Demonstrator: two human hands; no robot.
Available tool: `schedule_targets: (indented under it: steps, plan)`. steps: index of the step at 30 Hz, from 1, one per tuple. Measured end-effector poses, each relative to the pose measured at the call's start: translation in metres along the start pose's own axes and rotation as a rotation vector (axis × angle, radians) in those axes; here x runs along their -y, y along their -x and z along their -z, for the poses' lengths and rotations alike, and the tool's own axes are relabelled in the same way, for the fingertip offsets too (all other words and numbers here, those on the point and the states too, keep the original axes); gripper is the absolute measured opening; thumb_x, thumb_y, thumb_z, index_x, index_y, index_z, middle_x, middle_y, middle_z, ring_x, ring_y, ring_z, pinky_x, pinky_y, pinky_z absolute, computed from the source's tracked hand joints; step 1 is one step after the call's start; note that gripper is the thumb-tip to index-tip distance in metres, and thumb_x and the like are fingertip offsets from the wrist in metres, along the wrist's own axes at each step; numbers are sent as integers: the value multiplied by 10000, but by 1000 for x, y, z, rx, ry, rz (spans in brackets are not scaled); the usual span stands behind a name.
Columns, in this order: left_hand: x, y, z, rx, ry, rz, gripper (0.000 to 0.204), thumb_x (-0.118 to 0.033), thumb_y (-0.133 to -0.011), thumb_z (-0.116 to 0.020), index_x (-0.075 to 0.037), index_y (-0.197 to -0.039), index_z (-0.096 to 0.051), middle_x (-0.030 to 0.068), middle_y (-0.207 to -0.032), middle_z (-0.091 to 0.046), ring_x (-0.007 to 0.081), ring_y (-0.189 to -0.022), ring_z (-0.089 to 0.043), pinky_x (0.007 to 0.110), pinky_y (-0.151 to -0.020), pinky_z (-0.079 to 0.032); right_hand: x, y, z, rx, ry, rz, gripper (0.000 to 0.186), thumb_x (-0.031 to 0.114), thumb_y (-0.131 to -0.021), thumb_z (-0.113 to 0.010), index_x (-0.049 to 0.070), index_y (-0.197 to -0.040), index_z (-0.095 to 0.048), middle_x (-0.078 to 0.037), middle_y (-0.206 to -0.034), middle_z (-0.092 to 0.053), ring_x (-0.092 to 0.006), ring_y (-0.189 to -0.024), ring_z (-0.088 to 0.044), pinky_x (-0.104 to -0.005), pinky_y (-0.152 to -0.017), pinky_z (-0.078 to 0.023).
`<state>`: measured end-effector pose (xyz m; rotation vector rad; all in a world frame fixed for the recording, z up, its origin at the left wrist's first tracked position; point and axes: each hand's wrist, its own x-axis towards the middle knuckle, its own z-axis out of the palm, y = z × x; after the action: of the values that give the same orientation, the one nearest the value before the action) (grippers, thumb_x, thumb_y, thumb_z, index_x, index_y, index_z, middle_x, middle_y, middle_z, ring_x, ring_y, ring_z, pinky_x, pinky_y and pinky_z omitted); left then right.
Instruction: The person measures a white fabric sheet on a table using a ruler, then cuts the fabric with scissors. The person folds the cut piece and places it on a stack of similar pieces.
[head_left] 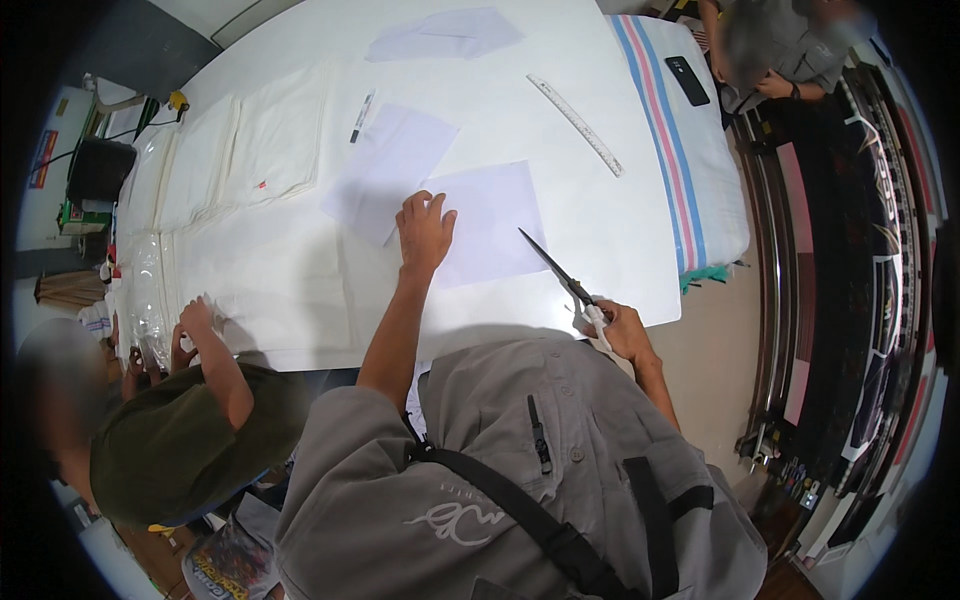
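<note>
My left hand (424,236) lies on a thin pale lavender sheet (495,215), fingers spread and pointing away from me. A second pale sheet (395,155) sits just beyond it to the left, partly overlapping. By the near right edge of the table, my right hand (630,332) is closed around the white handles of a pair of scissors (562,273). Their dark blades point up and to the left, over the sheet's right edge, and look closed.
The white table (620,230) carries a ruler (575,125), a marker (361,117), another pale sheet (445,35) and plastic-wrapped white stacks (275,135). A phone (686,80) rests on a striped bundle (660,110). One person (190,430) works at left; another (780,50) stands far right near a long machine (850,270).
</note>
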<state>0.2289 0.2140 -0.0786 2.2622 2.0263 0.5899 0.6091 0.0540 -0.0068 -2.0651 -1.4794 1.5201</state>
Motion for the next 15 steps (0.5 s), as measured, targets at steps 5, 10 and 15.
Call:
schedule_targets:
  steps: [5, 10, 15]
  plan:
    - [-38, 23, 1, 47, 221, -181, 363, -275, -932, -762, -89, -1237, -704, 77, -1220, -611, 294, -1194, -555, 468, -979, -433, -40, 20, -23, -84, -287, 133, 684, 335, -858, -899, -38, -1382, -666, -115, -914, -769, -183, -772, -734, -334, -719, -580]
    - [-86, 55, 5, 259, 428, -464, 251, -250, -910, -773, -116, -1116, -720, 81, -1170, -632, 315, -1169, -573, 466, -973, -442, -42, 65, -14, 63, -620, -106, 616, 342, -827, -925, -40, -1251, -692, 1, -719, -632, -78, -526, -562, -242, -468, -421]
    - [-91, 55, -8, 268, 389, -464, 128, -213, -945, -728, -119, -1031, -719, 68, -1127, -631, 303, -1094, -573, 452, -938, -446, -56, 106, -13, 242, -779, -129, 599, 436, -872, -876, -16, -1201, -662, 18, -699, -586, -81, -517, -540, -241, -441, -399]
